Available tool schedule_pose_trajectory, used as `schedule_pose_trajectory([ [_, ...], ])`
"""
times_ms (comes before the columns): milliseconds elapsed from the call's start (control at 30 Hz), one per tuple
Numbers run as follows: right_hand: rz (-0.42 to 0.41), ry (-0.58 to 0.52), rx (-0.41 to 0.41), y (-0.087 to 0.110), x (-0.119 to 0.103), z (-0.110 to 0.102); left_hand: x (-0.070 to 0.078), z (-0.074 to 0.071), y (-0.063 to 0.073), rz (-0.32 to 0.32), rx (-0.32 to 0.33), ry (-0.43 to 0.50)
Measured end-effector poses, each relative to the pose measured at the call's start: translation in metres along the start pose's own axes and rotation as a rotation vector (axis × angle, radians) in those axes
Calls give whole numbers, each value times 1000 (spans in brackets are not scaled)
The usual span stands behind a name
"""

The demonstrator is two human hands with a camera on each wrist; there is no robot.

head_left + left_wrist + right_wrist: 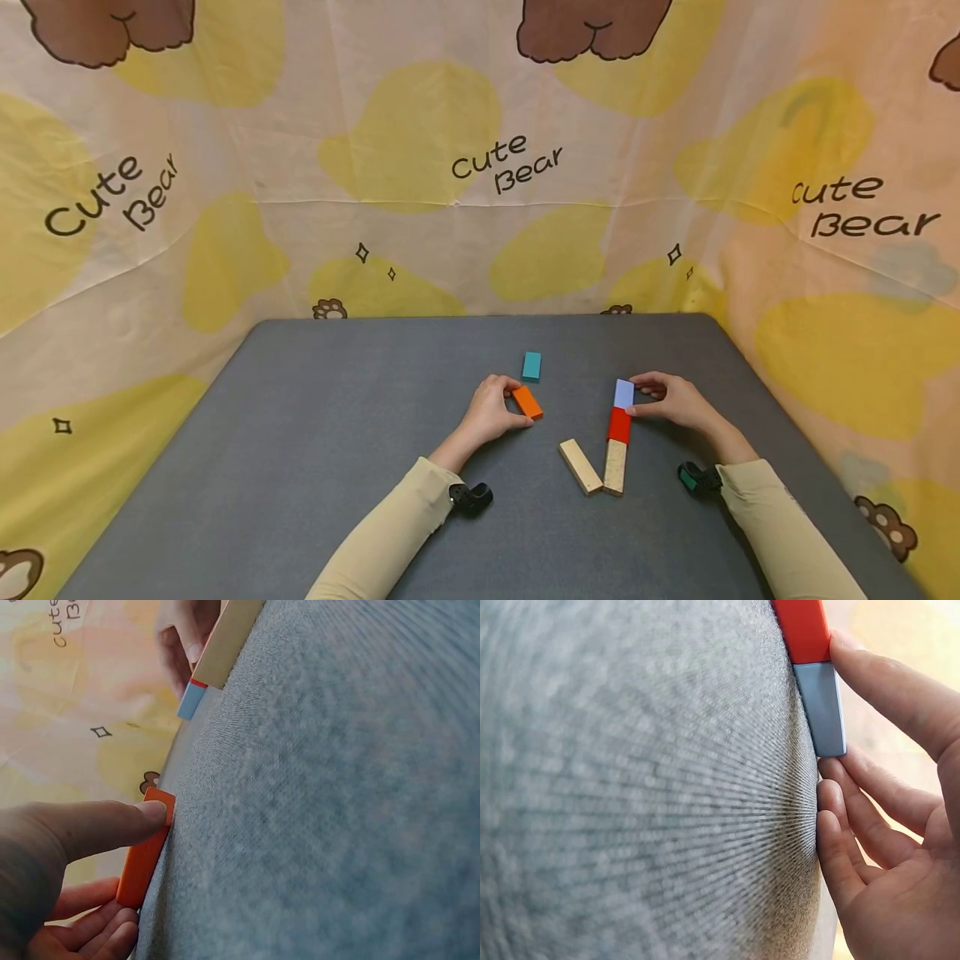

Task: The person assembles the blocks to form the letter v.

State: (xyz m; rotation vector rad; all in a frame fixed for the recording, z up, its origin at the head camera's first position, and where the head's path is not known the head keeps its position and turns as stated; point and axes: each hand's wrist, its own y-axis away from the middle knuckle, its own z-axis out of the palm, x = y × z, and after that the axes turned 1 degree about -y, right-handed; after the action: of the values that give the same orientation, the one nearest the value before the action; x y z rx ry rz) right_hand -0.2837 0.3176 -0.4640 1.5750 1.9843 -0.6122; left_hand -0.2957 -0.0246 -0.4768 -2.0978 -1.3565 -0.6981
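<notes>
My left hand [491,411] pinches an orange block [528,402] by its two ends, thumb at the near end and fingers at the far end. In the left wrist view the orange block [146,844] lies at the table surface. My right hand [678,403] holds a light blue block [624,393], its index finger at the far end and its thumb by the joint with a red block [619,425]. Light blue, red and a plain wooden block [614,467] lie end to end in a row. A second wooden block [580,467] slants off the row's near end.
A teal block [532,367] lies just beyond the orange one. Grey cloth covers the table [337,400], and a printed curtain [420,233] hangs behind it and along both sides. A dark wrist camera [471,499] sits on the left wrist, another [697,478] on the right.
</notes>
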Motion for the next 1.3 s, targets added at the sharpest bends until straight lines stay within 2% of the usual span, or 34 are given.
schedule_pose_trajectory([
  [1300, 23, -6, -11, 0, 2, 0, 7, -1, 1, -21, 2, 7],
])
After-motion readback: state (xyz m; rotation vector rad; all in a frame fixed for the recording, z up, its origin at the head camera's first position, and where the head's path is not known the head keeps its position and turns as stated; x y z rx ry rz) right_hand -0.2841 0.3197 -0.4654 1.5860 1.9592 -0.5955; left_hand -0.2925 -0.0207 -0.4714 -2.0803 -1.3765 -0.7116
